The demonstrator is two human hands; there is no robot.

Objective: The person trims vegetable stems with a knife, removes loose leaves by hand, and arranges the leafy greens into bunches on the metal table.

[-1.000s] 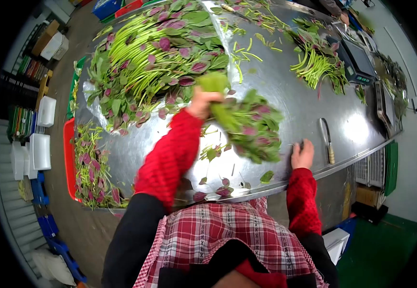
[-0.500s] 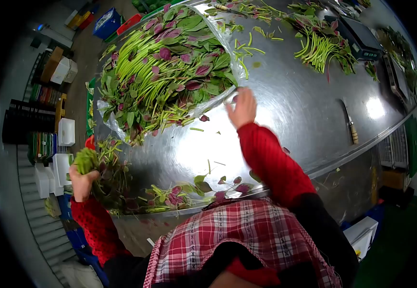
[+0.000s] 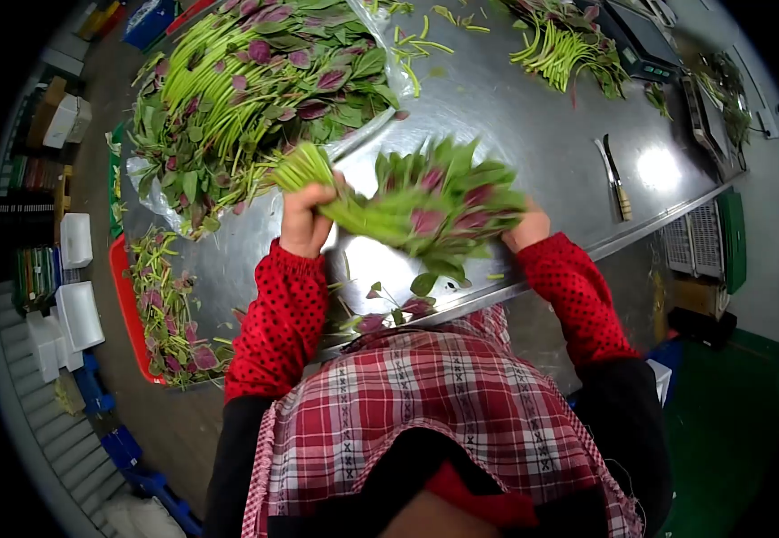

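Observation:
A bunch of leafy greens (image 3: 434, 206) with green stems and purple-green leaves is held over the metal table (image 3: 515, 125). My left hand (image 3: 307, 215) is closed around its stems. At the leafy end is my right hand (image 3: 528, 226), its fingers mostly hidden behind the leaves. A large pile of the same greens (image 3: 255, 99) lies on clear plastic at the upper left. Loose leaves (image 3: 398, 309) lie near the table's front edge.
A curved knife (image 3: 621, 184) lies on the right. Beyond it are a smaller bunch (image 3: 560, 54), a dark scale (image 3: 636, 40) and a metal tray (image 3: 708, 117). A red crate (image 3: 129, 309) with trimmings stands at the left edge.
My left hand has come from the far left back over the table with the bunch. My right hand has moved from beside the pile toward the front edge, to the leafy end.

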